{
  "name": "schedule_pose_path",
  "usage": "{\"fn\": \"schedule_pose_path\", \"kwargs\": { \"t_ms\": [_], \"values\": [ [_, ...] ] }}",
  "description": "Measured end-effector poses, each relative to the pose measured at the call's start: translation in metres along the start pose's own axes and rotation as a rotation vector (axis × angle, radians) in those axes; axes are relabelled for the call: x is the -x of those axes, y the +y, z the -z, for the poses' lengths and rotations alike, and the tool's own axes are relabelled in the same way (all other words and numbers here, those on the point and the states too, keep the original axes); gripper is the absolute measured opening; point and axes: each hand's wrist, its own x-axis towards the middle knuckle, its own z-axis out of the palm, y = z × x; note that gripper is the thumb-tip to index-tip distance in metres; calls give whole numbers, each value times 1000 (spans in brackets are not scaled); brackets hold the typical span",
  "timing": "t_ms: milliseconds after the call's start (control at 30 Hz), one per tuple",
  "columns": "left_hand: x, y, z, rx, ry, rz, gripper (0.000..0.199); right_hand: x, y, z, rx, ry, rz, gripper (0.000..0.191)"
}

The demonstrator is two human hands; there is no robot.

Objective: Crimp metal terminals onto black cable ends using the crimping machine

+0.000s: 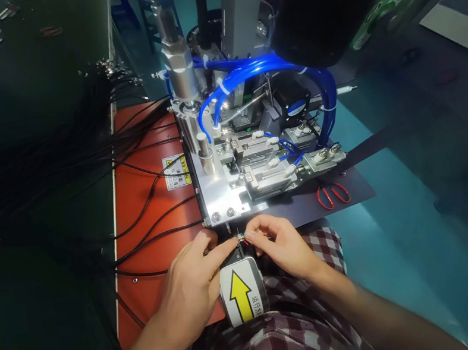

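Observation:
A tiny connector piece [240, 237] with thin red and green wires sits between my hands, in front of the machine. My right hand [280, 245] pinches these wires between thumb and index finger. My left hand [194, 272] reaches in from the other side, one finger stretched so its tip touches the small piece. Its other fingers curl under, and what they hold is hidden. A black cable [147, 273] runs up to my left hand from the left. Just below the fingers is a black and white block with a yellow arrow [239, 294].
The metal machine [219, 195] with blue air tubes [260, 65] stands directly ahead. Red-handled scissors [332, 196] lie on the dark plate at right. Black cables [149, 232] cross the orange board [140, 185] from a bundle on the dark table [53, 279].

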Motion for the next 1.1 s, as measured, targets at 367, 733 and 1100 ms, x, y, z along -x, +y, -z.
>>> {"fn": "schedule_pose_path", "kwargs": {
  "t_ms": [367, 733, 1100],
  "values": [
    [-3, 1, -1, -9, 20, -2, 40, 1, 1, -1, -3, 14, 16, 14],
    [-3, 1, -2, -26, 26, -7, 38, 3, 2, -4, -21, 40, 56, 13],
    [-1, 2, -2, -49, 14, -2, 39, 5, -1, -8, -30, 70, 12, 14]
  ]
}}
